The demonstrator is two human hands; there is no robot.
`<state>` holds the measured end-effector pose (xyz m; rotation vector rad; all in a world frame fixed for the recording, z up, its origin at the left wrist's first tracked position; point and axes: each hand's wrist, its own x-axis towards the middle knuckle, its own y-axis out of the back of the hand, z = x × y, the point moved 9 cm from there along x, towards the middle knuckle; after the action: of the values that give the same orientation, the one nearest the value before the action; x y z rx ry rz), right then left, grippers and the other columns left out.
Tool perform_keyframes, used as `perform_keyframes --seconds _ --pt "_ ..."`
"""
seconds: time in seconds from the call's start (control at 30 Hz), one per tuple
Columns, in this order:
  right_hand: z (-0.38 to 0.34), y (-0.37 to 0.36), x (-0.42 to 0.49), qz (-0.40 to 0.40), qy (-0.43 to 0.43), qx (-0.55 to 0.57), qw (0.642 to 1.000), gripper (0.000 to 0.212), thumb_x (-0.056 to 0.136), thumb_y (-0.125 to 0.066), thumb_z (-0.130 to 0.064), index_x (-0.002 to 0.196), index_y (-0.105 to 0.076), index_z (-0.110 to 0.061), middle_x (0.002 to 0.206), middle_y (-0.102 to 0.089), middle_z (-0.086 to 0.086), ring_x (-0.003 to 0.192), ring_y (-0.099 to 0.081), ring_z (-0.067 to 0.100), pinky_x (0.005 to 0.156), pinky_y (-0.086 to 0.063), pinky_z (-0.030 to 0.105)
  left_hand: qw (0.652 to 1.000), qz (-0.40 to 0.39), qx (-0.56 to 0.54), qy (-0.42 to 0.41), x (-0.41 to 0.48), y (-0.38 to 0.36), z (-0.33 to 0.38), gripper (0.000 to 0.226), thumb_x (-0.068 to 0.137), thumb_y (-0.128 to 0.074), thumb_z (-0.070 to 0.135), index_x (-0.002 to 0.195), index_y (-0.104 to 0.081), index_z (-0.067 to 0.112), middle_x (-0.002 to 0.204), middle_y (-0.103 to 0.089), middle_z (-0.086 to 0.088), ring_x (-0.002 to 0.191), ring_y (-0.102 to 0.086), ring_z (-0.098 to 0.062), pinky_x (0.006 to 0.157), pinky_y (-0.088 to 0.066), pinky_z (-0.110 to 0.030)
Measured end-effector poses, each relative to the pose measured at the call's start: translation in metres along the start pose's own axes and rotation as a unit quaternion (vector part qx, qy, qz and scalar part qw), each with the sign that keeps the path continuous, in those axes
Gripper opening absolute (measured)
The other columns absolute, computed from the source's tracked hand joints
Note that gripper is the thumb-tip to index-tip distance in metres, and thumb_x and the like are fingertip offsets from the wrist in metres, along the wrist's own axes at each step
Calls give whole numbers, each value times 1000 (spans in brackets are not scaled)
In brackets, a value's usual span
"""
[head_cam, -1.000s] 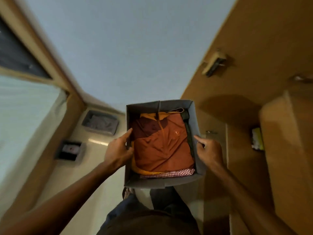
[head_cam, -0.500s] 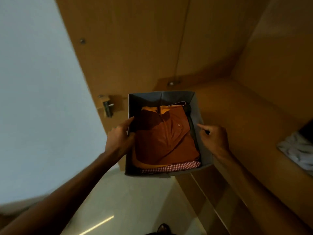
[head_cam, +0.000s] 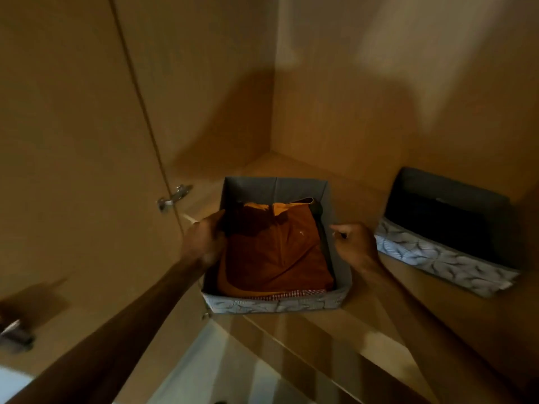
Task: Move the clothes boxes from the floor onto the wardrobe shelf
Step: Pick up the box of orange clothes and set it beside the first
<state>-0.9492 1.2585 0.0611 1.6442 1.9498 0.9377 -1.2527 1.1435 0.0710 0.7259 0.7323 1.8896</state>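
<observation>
A grey fabric clothes box (head_cam: 271, 306) with a leaf-patterned front holds a folded rust-orange top (head_cam: 274, 252) over a red checked garment. The box is at the front left of the wooden wardrobe shelf (head_cam: 379, 316); whether its base rests on the board I cannot tell. My left hand (head_cam: 205, 237) grips the box's left wall, thumb over the rim. My right hand (head_cam: 354, 240) grips the right wall, fingers curled on the rim.
A second patterned box (head_cam: 446, 255) with dark clothes stands on the same shelf to the right. The open wardrobe door (head_cam: 87, 141) with a metal hinge (head_cam: 173, 198) is at the left. The wardrobe's back and side walls close in behind. Pale floor shows below the shelf edge.
I have carried the box from beside the wardrobe up and into it, over the shelf. My view swung from the room to the wardrobe interior, and the second box came into sight.
</observation>
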Motion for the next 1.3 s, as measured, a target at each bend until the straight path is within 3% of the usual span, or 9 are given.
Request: perform_keyframes --seconds 0.17,0.3,0.57,0.7,0.77,0.93,1.1,1.2,1.3 --pt "30 20 23 67 -106 -24 992 25 87 -51 1 104 -70 2 111 -68 22 105 -62 37 86 -50 35 991 -109 12 -75 87 -61 21 34 95 -47 17 125 -62 22 120 -68 -9 100 -65 -35 76 -51 -38" --pt "32 23 41 52 -137 -35 989 56 87 -53 -2 141 -44 -13 134 -56 18 116 -57 37 90 -46 34 965 -236 0 -115 148 -106 46 45 87 -42 38 119 -59 12 115 -65 -16 93 -61 -37 70 -45 -38" --pt "37 31 37 12 -212 -201 956 37 91 -51 -17 128 -51 -9 117 -63 19 103 -62 37 79 -50 37 814 -529 239 -9 164 -132 29 46 92 -54 2 137 -44 3 126 -59 -22 88 -70 -29 71 -61 -34" --pt "33 38 39 90 -228 -178 953 30 92 -50 -15 120 -61 -13 111 -66 17 100 -64 36 79 -50 36 902 -398 146 -79 188 -134 42 14 90 -49 0 88 -62 5 91 -62 -12 65 -59 -19 41 -44 -18" --pt "27 47 42 132 -225 -156 953 24 91 -51 -9 112 -64 -9 104 -68 18 96 -65 35 75 -51 34 946 -280 77 -144 206 -127 54 15 85 -51 4 73 -58 7 79 -61 -9 67 -58 -21 50 -40 -24" --pt "13 42 43 90 -160 -134 974 40 83 -70 -21 120 -61 -7 111 -68 15 97 -66 30 81 -52 33 924 -323 8 -206 196 -147 56 51 76 -74 35 123 -62 18 123 -64 2 108 -61 -18 90 -51 -31" --pt "16 26 36 55 -122 -188 973 47 75 -77 -23 120 -64 -16 118 -66 6 107 -62 24 90 -51 38 944 -179 56 -272 194 -141 54 40 76 -76 28 112 -64 16 113 -64 -3 95 -63 -20 80 -53 -31" --pt "14 18 41 91 -111 -265 954 26 84 -60 -9 108 -66 -17 113 -65 10 99 -64 32 76 -52 37 934 -138 113 -308 186 -145 62 64 75 -79 33 131 -52 18 130 -52 -7 100 -63 -26 78 -54 -36" --pt "27 6 46 104 -125 -305 938 55 82 -48 4 129 -54 -23 138 -48 15 108 -60 36 80 -54 40 913 -120 199 -335 177 -159 59 97 58 -90 28 142 -44 13 142 -46 -22 110 -62 -40 73 -58 -42"
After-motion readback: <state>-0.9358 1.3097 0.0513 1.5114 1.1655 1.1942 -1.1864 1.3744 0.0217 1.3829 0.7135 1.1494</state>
